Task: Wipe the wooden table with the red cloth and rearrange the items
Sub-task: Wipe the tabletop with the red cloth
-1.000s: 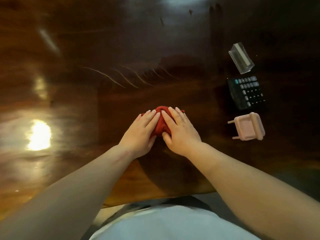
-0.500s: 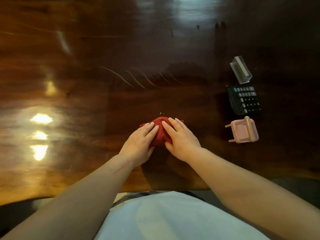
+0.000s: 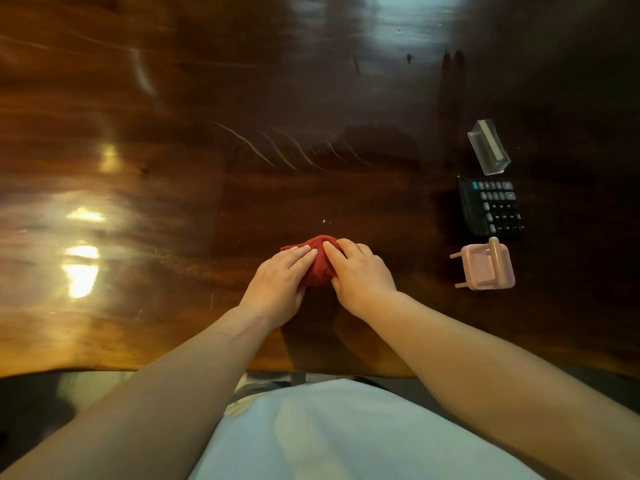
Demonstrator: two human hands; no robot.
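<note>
fingers (image 3: 301, 252) of left hand (image 3: 277, 285) straight, together, pressed flat on red cloth (image 3: 320, 268) | right hand (image 3: 360, 275) fingers bent over its bunched top | cloth on wooden table (image 3: 173, 168), between both hands | 3 o'clock of cloth, well apart: calculator (image 3: 493, 207); clear holder (image 3: 488, 147) at its 12; pink toy chair (image 3: 485, 268), tipped over, at its 6

I have a single wide-angle view, worn on the head, facing forward and steeply down, close over the wooden table (image 3: 180, 188). Its near edge crosses at 6 o'clock. The left hand (image 3: 277, 285) and right hand (image 3: 360, 275), both on the red cloth (image 3: 318, 268), sit near centre.
</note>
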